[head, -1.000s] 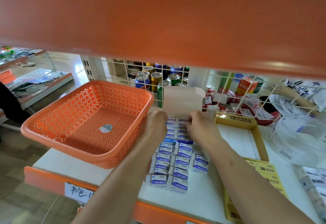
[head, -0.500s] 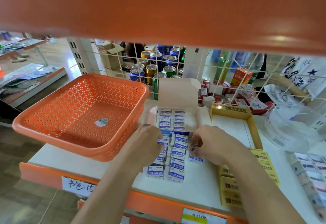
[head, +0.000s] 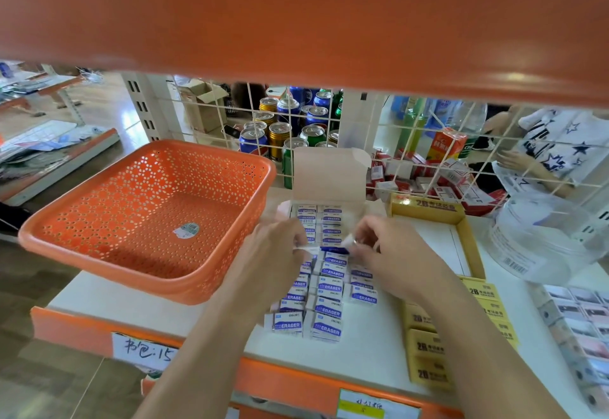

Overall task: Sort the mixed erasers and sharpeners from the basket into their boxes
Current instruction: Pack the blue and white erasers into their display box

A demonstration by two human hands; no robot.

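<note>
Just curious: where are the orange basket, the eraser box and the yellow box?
orange basket (head: 99, 201): head view, left wall.
eraser box (head: 329, 171): head view, raised lid.
yellow box (head: 425, 205): head view, back wall.

Head view looks forward-down, near, beneath what seems a shelf (head: 296, 16).

Eraser box (head: 329, 171) at mid-shelf (head: 362, 352).
The basket (head: 204, 161) sits left of the box, a card tray (head: 425, 207) just right of it, loose erasers (head: 326, 306) in rows before it, drink cans (head: 280, 132) behind it beyond a wire grid (head: 487, 141).
</note>
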